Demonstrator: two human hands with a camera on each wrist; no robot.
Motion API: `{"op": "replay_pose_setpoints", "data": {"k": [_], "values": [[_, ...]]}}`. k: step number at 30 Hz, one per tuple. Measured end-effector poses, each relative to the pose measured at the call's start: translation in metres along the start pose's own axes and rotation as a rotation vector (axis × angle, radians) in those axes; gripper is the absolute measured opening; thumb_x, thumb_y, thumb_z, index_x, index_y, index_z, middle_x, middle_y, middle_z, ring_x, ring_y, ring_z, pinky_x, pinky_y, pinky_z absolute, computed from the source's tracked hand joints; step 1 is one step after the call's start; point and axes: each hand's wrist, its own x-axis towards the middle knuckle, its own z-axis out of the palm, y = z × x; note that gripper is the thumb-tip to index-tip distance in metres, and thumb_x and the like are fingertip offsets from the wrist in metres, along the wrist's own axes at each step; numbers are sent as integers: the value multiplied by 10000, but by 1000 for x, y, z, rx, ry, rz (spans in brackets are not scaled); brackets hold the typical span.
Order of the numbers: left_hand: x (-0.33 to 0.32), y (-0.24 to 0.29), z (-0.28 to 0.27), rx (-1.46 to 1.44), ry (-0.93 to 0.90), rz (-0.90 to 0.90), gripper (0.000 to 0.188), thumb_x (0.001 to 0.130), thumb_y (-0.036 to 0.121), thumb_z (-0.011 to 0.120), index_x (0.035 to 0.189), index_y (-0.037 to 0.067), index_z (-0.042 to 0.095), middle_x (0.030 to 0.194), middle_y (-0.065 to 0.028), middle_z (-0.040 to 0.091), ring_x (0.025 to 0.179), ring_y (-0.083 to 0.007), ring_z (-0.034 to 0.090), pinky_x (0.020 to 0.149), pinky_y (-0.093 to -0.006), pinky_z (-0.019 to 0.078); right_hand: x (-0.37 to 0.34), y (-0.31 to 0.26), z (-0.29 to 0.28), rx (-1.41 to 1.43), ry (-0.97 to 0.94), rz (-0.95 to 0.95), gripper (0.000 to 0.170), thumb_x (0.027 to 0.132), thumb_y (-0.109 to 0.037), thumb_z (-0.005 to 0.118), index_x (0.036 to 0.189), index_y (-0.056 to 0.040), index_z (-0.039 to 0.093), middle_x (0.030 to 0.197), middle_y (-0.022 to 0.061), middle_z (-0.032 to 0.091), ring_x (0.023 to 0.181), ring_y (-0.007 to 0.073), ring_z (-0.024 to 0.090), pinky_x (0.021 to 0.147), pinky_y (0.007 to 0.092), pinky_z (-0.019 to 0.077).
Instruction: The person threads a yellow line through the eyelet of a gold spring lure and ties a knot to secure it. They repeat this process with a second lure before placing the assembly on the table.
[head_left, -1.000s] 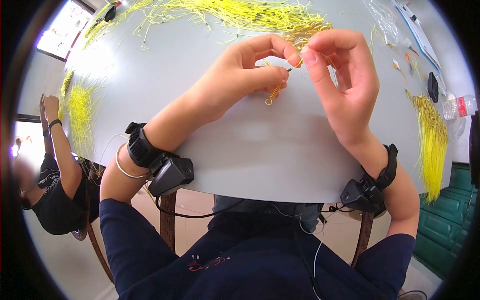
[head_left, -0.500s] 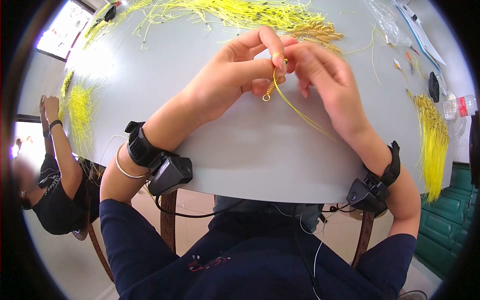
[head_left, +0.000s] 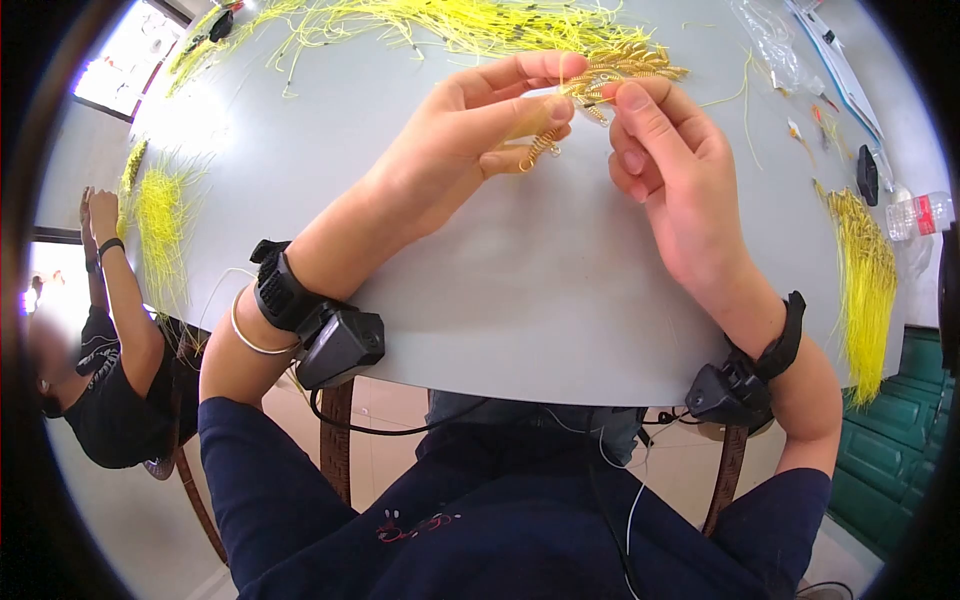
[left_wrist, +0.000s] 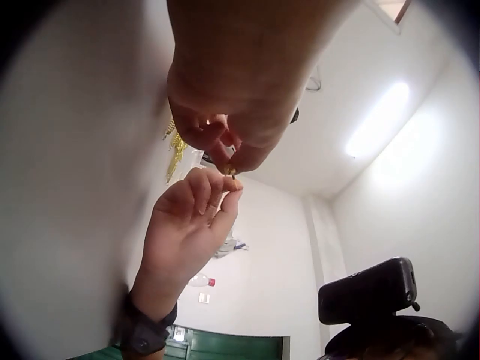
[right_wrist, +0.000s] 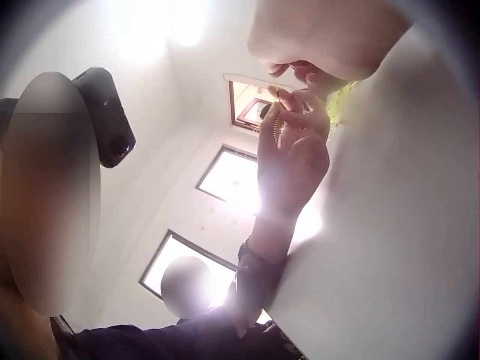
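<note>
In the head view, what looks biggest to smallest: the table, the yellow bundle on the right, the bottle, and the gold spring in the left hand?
1. Table, by far
2. Yellow bundle
3. Bottle
4. Gold spring, held by the left hand

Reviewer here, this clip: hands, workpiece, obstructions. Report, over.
Left grip holding gold coil. Right grip close by, apparently pinching thin yellow line. Gold coil partly finger-covered. Coil pile beyond both grips, nothing seen blocking.
</note>
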Motion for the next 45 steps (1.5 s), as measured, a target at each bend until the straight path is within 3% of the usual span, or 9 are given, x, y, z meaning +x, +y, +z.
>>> {"op": "replay_pose_setpoints", "data": {"k": [6, 11, 19, 22, 30, 35, 37, 41, 45], "values": [[-1, 4, 6, 194, 61, -42, 300, 854, 193, 589, 1115, 55, 541, 724, 61, 476, 574, 0, 353, 490, -148, 284, 1, -5, -1, 50, 69, -72, 210, 899, -226, 516, 936, -24, 561, 617, -25, 448, 545, 41, 386, 470, 198, 308], [-2, -1, 4, 350, -70, -85, 292, 817, 125, 632, 1080, 24, 554, 717, 38, 520, 586, -10, 437, 526, -163, 337, 8, -6, -11, -63, 140, -228, 217, 905, -224, 509, 944, -15, 550, 622, -15, 457, 541, 48, 384, 477, 200, 310], [0, -3, 3, 427, -133, -52, 260, 790, 86, 658, 1023, 15, 568, 806, 1, 586, 635, -24, 516, 569, -161, 380, 8, -5, -5, -60, 191, -254, 210, 907, -174, 506, 938, 34, 513, 766, 91, 567, 666, 172, 616, 531, 280, 547], [0, -2, 3, 427, -130, -64, 257, 788, 96, 662, 1014, 20, 565, 828, -7, 598, 635, -26, 523, 574, -159, 382, 8, -5, -4, -61, 185, -257, 205, 908, -172, 501, 926, 32, 506, 794, 117, 588, 703, 202, 640, 563, 291, 562], [-3, 3, 5, 337, -81, -120, 235, 788, 91, 657, 990, 68, 540, 834, 14, 583, 670, -25, 540, 566, -147, 355, 8, -5, -6, -67, 231, -291, 197, 912, -168, 487, 940, 26, 508, 807, 122, 595, 706, 195, 638, 585, 295, 556], [-2, -6, 0, 173, -91, 40, 91, 803, 41, 623, 802, 90, 547, 990, 5, 547, 749, -54, 558, 590, -172, 387, 8, -3, -10, -67, 199, -265, 209, 921, -185, 472, 931, 12, 539, 829, 94, 600, 714, 141, 604, 563, 259, 516], [-1, -9, -4, 159, -79, 35, 93, 808, 31, 610, 776, 90, 546, 1024, -7, 531, 764, -65, 559, 608, -181, 401, 8, -4, -11, -162, -21, -98, 216, 922, -185, 472, 931, 2, 578, 844, 64, 599, 711, 99, 561, 548, 227, 477], [0, -10, -7, 103, -78, 20, 126, 826, 16, 577, 740, 95, 531, 1084, -20, 495, 806, -90, 559, 672, -208, 430, 8, 1, -6, -304, -219, -76, 196, 891, -196, 547, 937, -23, 628, 825, 23, 612, 701, 65, 533, 539, 199, 429], [1, -12, -9, 144, -81, 78, 149, 837, 29, 573, 722, 103, 512, 1052, -10, 511, 814, -94, 552, 698, -220, 430, 5, 0, -7, -402, -201, -97, 148, 864, -180, 600, 890, -39, 637, 777, 10, 603, 656, 51, 513, 529, 180, 391]]}}
